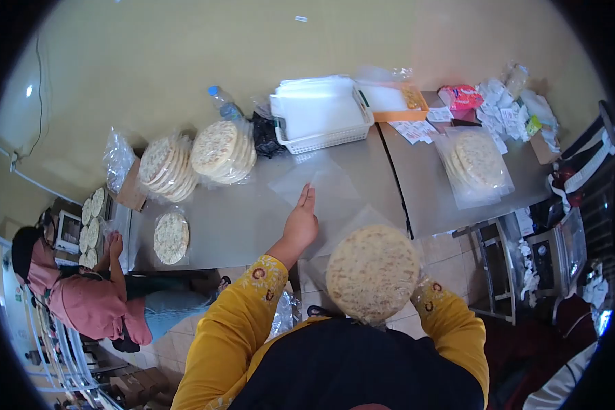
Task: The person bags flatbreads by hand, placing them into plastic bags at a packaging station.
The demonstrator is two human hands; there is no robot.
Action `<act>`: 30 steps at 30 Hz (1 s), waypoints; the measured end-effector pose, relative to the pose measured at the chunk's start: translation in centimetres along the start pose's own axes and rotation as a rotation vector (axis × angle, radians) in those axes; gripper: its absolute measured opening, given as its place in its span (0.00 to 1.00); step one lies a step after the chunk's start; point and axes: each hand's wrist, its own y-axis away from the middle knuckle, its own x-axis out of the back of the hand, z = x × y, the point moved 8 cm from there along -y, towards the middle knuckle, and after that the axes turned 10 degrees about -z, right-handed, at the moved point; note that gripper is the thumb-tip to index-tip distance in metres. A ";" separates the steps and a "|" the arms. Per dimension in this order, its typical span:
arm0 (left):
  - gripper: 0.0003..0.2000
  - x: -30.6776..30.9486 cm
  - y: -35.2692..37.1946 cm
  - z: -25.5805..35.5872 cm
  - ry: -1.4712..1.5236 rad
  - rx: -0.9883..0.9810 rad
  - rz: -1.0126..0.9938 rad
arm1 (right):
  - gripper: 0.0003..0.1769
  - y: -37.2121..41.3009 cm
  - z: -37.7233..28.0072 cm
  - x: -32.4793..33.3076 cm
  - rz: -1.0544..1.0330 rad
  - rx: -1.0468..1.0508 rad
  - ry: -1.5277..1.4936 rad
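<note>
A round, brown-flecked flatbread (pixel 374 273) in a clear plastic bag is held up in front of my chest, at the near edge of the table. My right sleeve runs in behind it; the right hand is hidden beneath the bread. My left hand (pixel 302 224) reaches over the steel table, index and middle fingers stretched out. Its fingertips rest at a thin clear plastic bag (pixel 331 183) lying flat on the tabletop.
Bagged flatbread stacks (pixel 223 152) line the table's left rear, with a single flatbread (pixel 171 237) nearer. A white basket (pixel 328 141) holds plastic sheets. Another bagged stack (pixel 475 160) lies right, near papers (pixel 506 119). A co-worker (pixel 92 301) stands left beside more flatbreads.
</note>
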 end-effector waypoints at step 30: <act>0.04 -3.9 -0.9 3.2 -0.151 0.249 0.097 | 0.34 -11.7 -2.6 0.0 -0.145 -0.167 -0.180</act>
